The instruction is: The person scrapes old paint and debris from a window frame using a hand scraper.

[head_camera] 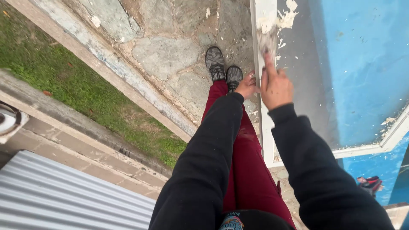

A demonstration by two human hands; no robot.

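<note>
My right hand (276, 85) presses a blurred grey tool (267, 41), smeared with white filler, flat against the white frame strip (267, 136). Its index finger stretches up along the tool. Lumps of white filler (286, 17) stick to the frame and the grey panel just above the tool. My left hand (247, 85) rests at the left edge of the same strip, close beside the right hand, fingers loosely curled with nothing in them. Both arms wear black sleeves.
A blue painted panel (362, 64) with a white border fills the right side. Below are my red trousers and grey shoes (221, 64) on stone paving (166, 51). A grass strip (76, 89), a concrete kerb and a corrugated metal sheet (64, 196) lie to the left.
</note>
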